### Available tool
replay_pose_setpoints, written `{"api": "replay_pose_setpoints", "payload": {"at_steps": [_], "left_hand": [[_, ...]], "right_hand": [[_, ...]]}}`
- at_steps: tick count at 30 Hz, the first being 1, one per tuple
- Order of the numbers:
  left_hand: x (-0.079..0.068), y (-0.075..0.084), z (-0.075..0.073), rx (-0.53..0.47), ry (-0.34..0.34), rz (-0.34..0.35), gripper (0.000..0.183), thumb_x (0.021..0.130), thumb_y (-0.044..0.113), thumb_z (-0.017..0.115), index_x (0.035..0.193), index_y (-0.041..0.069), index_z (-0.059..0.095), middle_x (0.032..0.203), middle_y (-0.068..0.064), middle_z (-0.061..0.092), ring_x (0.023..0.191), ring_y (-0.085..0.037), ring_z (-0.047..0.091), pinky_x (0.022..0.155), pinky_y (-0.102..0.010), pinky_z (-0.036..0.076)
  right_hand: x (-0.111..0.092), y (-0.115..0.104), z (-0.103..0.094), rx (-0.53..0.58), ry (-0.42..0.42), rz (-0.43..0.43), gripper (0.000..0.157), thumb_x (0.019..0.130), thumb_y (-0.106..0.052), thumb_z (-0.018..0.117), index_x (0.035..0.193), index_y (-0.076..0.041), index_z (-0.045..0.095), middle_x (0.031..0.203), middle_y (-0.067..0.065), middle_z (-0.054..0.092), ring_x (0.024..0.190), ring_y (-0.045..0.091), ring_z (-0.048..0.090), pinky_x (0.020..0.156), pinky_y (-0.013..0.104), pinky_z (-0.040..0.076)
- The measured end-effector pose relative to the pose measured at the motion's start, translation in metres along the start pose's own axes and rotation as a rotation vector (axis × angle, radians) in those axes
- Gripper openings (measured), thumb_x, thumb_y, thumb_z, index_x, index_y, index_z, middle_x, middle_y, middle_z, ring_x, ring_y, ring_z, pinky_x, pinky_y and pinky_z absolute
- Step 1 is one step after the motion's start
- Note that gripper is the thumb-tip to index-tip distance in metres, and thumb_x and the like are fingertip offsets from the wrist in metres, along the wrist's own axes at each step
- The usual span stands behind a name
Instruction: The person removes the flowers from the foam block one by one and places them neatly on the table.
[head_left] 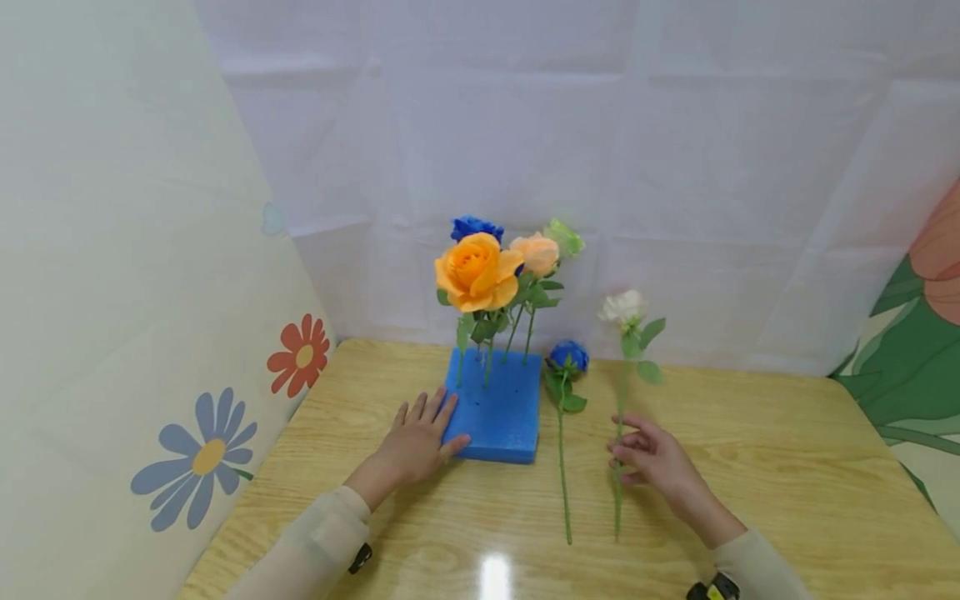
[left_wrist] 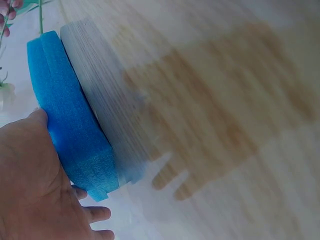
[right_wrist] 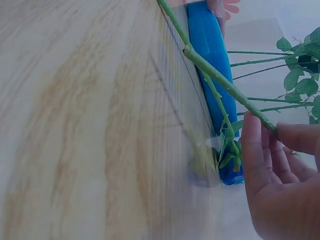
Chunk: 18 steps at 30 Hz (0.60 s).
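My left hand (head_left: 415,446) rests with fingers spread on the left edge of a blue foam block (head_left: 498,425), thumb over its near corner. In the left wrist view the thumb lies against the side of the foam (left_wrist: 75,110). Between thumb and fingers, my right hand (head_left: 660,467) pinches the stem of a white rose (head_left: 624,307), whose bloom points away from me. The right wrist view shows the cut end of that green stem (right_wrist: 215,75) sticking out past the fingertips. A blue rose (head_left: 567,358) lies on the table between block and right hand.
Several artificial roses stand upright in the back of the block, among them an orange rose (head_left: 478,271), a peach rose (head_left: 536,253) and a pale green rose (head_left: 564,238). Behind the wooden table (head_left: 750,450) hangs a white cloth (head_left: 480,108). A flower-patterned wall panel (head_left: 210,333) rises at left.
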<state>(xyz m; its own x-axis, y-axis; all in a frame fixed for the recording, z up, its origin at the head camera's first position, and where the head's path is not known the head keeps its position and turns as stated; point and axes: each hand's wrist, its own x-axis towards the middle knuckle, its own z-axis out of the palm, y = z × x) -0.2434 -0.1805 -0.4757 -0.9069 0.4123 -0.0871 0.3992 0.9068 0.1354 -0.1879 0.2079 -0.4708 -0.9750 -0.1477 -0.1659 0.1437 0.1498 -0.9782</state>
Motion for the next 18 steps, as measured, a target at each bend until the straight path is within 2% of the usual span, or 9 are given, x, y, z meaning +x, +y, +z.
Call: {"api": "replay_pose_setpoints", "payload": {"at_steps": [6, 11, 18], "left_hand": [[0.0008, -0.0005, 0.0007, 0.002, -0.007, -0.006, 0.081, 0.105, 0.062, 0.035, 0.163, 0.008, 0.019, 0.169, -0.018, 0.011, 0.151, -0.049, 0.015, 0.118, -0.068, 0.015], [0.0003, -0.0003, -0.0003, -0.004, -0.009, -0.006, 0.081, 0.104, 0.062, 0.035, 0.162, 0.008, 0.019, 0.169, -0.018, 0.011, 0.151, -0.049, 0.015, 0.118, -0.068, 0.015], [0.0003, -0.0008, -0.0002, -0.006, -0.009, -0.003, 0.081, 0.104, 0.062, 0.035, 0.162, 0.007, 0.019, 0.169, -0.019, 0.011, 0.151, -0.049, 0.015, 0.118, -0.068, 0.015]], "right_hand": [[-0.0041, 0.0033, 0.0000, 0.001, -0.013, 0.012, 0.055, 0.100, -0.003, 0.061, 0.150, 0.002, 0.039, 0.119, 0.025, 0.065, 0.096, 0.025, 0.071, 0.077, 0.039, 0.061], [-0.0057, 0.0049, -0.0006, 0.014, -0.050, -0.001, 0.058, 0.100, -0.004, 0.061, 0.151, 0.006, 0.036, 0.114, 0.021, 0.065, 0.095, 0.025, 0.071, 0.075, 0.039, 0.061], [-0.0059, 0.0105, -0.0041, 0.009, -0.084, 0.009, 0.061, 0.100, -0.009, 0.064, 0.152, 0.005, 0.035, 0.114, 0.021, 0.064, 0.099, 0.026, 0.070, 0.076, 0.042, 0.061]]}}
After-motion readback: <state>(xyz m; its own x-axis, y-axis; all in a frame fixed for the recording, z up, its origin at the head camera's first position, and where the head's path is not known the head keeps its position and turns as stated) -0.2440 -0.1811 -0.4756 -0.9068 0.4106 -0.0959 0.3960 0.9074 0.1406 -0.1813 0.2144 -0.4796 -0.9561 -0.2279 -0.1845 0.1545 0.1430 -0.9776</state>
